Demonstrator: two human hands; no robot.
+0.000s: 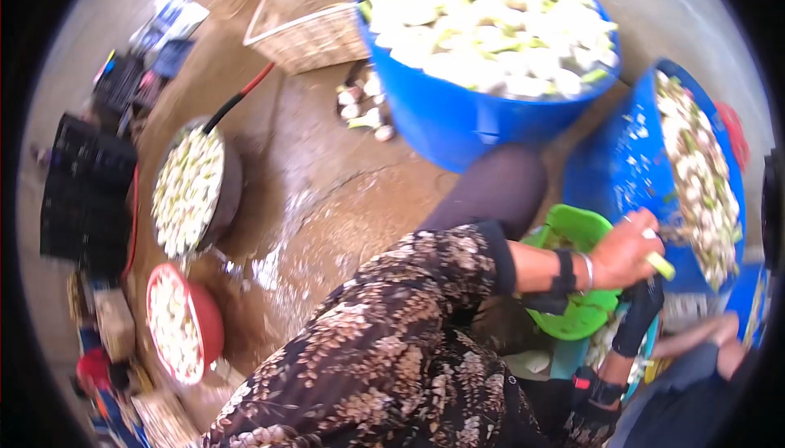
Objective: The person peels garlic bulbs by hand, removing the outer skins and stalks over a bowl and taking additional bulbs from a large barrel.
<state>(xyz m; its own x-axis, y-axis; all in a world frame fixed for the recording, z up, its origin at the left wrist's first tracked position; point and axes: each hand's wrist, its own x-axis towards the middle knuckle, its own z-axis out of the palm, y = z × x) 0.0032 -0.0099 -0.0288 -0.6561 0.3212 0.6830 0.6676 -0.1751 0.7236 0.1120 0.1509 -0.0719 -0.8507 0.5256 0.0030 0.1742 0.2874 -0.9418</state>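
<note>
My left hand (625,250), with a silver bracelet and a black wristband, is closed on a white bulb with a pale green stem (659,265). It is held over the right edge of a bright green basket (577,327), in front of a tilted blue tub (609,158). Just below, my right hand (643,313) appears to be in a black glove, close to the left. Its fingers are partly hidden, so its grip is unclear. Whitish-pink bulbs with green bits (699,178) lie heaped along the far side of the tilted tub.
A large blue tub (458,121) piled with white bulbs stands ahead. A metal pot (225,203) and a pink basin (208,325) of bulbs sit on the wet floor (282,203). Also around are a wicker basket (315,51), black crates (86,203) and another person's arm (695,338).
</note>
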